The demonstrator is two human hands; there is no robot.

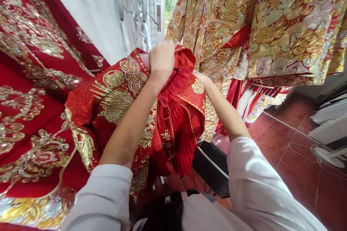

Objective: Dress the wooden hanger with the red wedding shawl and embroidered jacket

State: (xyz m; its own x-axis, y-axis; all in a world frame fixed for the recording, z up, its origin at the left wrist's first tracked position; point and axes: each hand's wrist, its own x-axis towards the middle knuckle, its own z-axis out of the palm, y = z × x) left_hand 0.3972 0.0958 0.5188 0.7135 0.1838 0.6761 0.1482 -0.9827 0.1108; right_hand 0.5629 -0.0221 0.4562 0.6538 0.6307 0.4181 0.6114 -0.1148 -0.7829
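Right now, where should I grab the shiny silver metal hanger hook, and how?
Probably pinch the curved silver metal hook by its narrow neck, coming from the left. The neck rises bare above the red, gold-embroidered jacket, while the left hand crowds its right side.

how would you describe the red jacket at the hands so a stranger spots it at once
Find the gold patterned robes hanging at upper right, then the red gown with silvery embroidery at far left. Between them, the red jacket is bunched beneath the closed left hand. Unlike those neighbours, it combines gold fan-shaped embroidery with plain red pleats in its opening.
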